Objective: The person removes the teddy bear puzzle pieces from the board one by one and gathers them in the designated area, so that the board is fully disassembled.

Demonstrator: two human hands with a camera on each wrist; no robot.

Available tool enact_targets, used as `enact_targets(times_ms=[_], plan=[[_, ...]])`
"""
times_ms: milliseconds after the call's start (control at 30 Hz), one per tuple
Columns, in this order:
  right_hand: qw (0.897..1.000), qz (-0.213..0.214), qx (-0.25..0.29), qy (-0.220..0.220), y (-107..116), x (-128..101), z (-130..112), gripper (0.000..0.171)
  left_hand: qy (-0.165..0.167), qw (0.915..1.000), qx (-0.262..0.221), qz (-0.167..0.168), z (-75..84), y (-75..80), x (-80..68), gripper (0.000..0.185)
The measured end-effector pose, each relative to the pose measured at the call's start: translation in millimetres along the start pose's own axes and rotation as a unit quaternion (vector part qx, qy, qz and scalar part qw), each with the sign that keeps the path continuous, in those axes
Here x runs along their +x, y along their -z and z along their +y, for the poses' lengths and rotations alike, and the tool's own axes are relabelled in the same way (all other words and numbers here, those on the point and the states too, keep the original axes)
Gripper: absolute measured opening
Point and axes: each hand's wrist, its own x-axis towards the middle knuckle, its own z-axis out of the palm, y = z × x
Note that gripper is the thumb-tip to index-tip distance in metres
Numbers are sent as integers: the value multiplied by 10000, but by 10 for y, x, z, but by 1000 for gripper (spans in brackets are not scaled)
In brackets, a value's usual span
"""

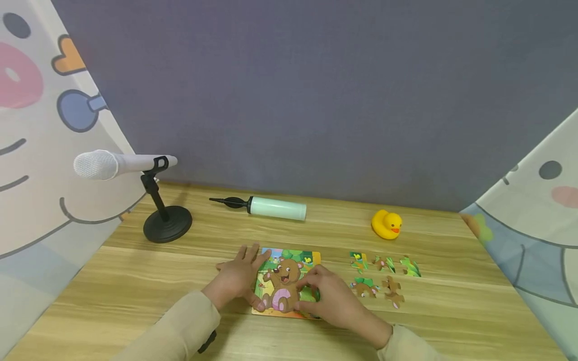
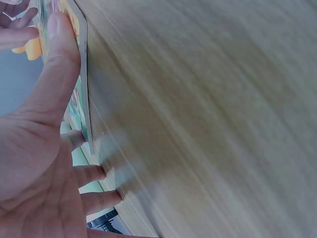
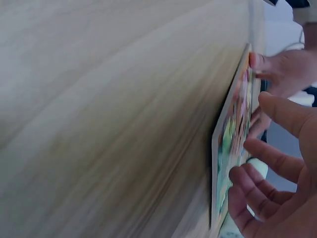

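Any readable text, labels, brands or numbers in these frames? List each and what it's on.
None readable. The bear puzzle, loose pieces, pump, duck, microphone and cartoon curtains show pictures only. The wrist views are too blurred and too oblique to show any print.

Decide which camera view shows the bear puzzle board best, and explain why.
The head view: the bear puzzle board lies face-up, its picture readable between both hands. The left wrist and right wrist views catch only its thin edge, blurred.

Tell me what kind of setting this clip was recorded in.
Probably a staged tabletop recording booth: a wooden table backed by a grey felt wall, cartoon-print curtains at both sides, and a microphone on a stand.
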Motion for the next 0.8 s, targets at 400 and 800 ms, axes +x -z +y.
enact_targets(times_ms=[400,800], plan=[[9954,385,-839,246,-146,42,-65,32,38,9999,104,-34,8,-2,7,124],[9926,450,-1073,335,-121,61,-53,36,48,9995,294,-91,2,-9,20,124]])
